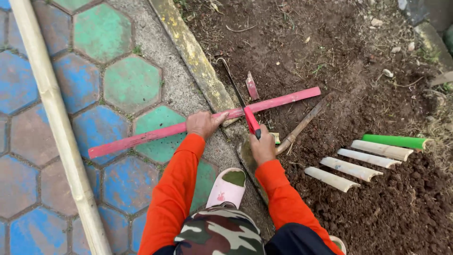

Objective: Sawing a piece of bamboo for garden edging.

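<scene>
Under me, left side: paving of hexagon tiles [101, 127], painted blue, green & reddish, paint worn, grey joints w/ bits of weed. A concrete curb [196, 59] w/ faded yellow paint runs diagonally, splitting paving from dark brown bare soil [339, 42] on the right, w/ small stones, twigs, sparse grass. Outdoors, flat even daylight, no hard shadows.

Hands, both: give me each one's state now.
Left hand: pressed down on the red bamboo strip, steadying it.
Right hand: closed around the red saw handle.
</scene>
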